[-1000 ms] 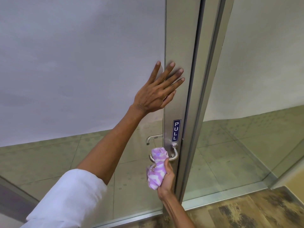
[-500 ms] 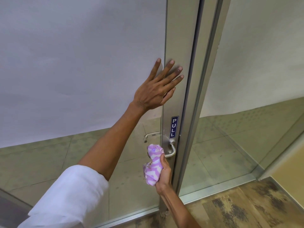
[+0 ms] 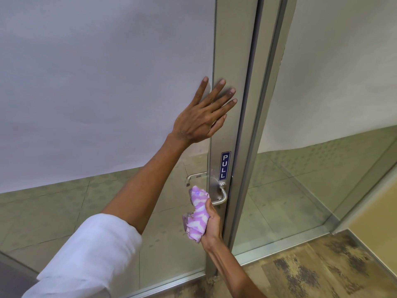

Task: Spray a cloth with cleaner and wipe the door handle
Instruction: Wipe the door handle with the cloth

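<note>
Fingers of the left hand [image 3: 198, 120] were spread wide and flat, pressing on the metal door frame [image 3: 232, 61] and the glass [image 3: 103, 82] beside it. The right hand [image 3: 211, 222] was closed tight around the bunched pink cloth [image 3: 198, 211], whose top touched the free end of the door handle [image 3: 222, 195], with open glass to its left. Compared with a second before, both hands sat in almost the same spots.

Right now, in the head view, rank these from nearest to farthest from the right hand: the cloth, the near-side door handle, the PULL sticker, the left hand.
1. cloth: bunched in the right hand.
2. door handle: just above it, against the cloth.
3. PULL sticker: higher on the door frame.
4. left hand: highest, flat on the door.
</note>
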Demonstrator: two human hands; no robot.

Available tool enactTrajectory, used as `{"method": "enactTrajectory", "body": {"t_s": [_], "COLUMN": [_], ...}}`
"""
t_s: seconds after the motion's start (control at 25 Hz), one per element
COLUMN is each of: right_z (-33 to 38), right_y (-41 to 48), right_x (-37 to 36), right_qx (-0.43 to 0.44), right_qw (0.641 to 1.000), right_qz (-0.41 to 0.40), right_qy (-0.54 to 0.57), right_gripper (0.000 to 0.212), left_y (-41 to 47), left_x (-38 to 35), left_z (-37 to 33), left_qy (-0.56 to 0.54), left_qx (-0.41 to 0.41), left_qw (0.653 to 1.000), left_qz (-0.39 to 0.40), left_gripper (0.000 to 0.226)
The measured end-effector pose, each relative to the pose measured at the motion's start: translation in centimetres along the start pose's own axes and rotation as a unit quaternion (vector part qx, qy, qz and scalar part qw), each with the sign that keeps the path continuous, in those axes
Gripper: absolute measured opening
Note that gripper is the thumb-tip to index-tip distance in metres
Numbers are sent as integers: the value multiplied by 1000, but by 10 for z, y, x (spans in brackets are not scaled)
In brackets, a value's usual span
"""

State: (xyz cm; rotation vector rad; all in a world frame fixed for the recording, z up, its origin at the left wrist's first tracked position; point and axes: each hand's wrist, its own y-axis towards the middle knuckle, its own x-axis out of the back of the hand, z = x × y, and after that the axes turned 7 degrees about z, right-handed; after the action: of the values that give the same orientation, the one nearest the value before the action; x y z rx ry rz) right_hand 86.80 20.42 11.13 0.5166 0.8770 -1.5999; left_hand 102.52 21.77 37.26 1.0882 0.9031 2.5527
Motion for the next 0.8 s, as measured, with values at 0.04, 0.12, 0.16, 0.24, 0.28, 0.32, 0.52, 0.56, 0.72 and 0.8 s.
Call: {"method": "enactTrajectory", "body": {"t_s": [0.04, 0.12, 0.16, 0.24, 0.28, 0.32, 0.52, 0.56, 0.72, 0.8], "right_z": [0, 0, -1, -2, -3, -3, -4, -6, -7, -3], "right_y": [-1, -1, -1, 0, 1, 1, -2, -3, -11, -15], "right_x": [-2, -4, -5, -5, -4, -3, -6, -7, -8, -5], "right_qx": [-1, -2, -3, -11, -17, -26, -95, -112, -122, -125], "right_qw": [1000, 1000, 1000, 999, 999, 999, 992, 988, 981, 975], "right_qz": [0, -2, -6, -11, -10, -4, 77, 89, 126, 150], "right_qy": [2, 9, 17, 36, 40, 39, 38, 55, 84, 108], "right_gripper": [74, 75, 75, 76, 76, 75, 66, 65, 66, 64], "left_y": [0, -1, 0, 0, 0, 0, 0, 0, -1, 0], "left_x": [-1, -1, -2, -2, -2, -2, -4, -4, -5, -6], "left_z": [0, 0, 0, 0, 0, 0, 1, 1, 0, 1], "left_qy": [0, 1, 2, 2, 4, 6, 6, 5, 1, 0], "left_qx": [0, 1, 1, 1, 0, 0, 1, 2, -2, -5], "left_qw": [1000, 1000, 1000, 1000, 1000, 1000, 1000, 1000, 1000, 1000], "left_qz": [1, 1, 2, 5, 5, 5, 7, 6, 0, -4], "left_gripper": [49, 49, 49, 49, 50, 50, 50, 50, 50, 50]}}
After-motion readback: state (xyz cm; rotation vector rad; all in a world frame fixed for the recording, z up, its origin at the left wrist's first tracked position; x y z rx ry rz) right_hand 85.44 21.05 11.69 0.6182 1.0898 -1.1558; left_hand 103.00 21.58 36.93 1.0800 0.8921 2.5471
